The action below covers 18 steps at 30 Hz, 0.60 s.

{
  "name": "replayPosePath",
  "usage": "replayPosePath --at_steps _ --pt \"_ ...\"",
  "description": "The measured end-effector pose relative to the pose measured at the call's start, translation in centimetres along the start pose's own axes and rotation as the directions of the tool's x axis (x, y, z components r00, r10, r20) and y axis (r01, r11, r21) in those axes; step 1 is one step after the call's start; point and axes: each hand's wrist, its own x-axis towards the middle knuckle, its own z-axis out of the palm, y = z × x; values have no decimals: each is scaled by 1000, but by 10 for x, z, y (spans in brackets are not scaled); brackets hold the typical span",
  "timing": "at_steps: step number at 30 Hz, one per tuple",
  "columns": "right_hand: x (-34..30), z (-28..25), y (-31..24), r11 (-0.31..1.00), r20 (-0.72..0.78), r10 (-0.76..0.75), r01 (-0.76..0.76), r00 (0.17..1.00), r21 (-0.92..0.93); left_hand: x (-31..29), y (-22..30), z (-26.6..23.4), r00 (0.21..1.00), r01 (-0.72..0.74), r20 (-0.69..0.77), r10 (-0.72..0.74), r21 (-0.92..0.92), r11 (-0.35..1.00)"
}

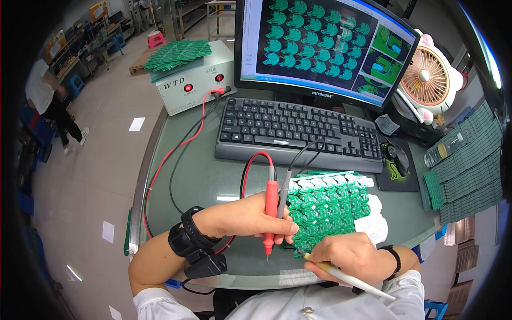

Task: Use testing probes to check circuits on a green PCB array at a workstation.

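My left hand [246, 217] is closed around a red test probe [271, 205], whose metal tip points down beside the circuit board panel. A dark grey test probe [284, 193] stands next to it in the same grip, its lower end hidden by my fingers. The green panel of many round circuit boards [328, 208] lies on the table, and my left fingertips are at its left edge. In my right hand [349, 255] is a slim pen-like tool [349, 278], white with a yellowish front. Its front end is at the panel's near left corner; its exact kind is unclear.
Behind the panel are a keyboard [298, 128] and a monitor [325, 45]. A white tester box [194, 80] with red cables stands at the back left. To the right are a mouse [397, 157], a pink fan [426, 74], a bottle [444, 150] and stacked green boards [469, 170].
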Motion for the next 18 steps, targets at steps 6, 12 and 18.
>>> replayPosePath --at_steps 6,12,18 --pt "0 4 2 1000 -95 -28 28 995 -4 1 -1 -2 1000 15 17 -16 45 999" --pt "-5 -35 2 958 -58 94 -74 994 278 1 -2 -7 1000 10 2 -11 93 996" --pt "-25 -96 16 959 -156 260 -236 953 159 -22 21 -25 971 -229 67 228 -1 974"
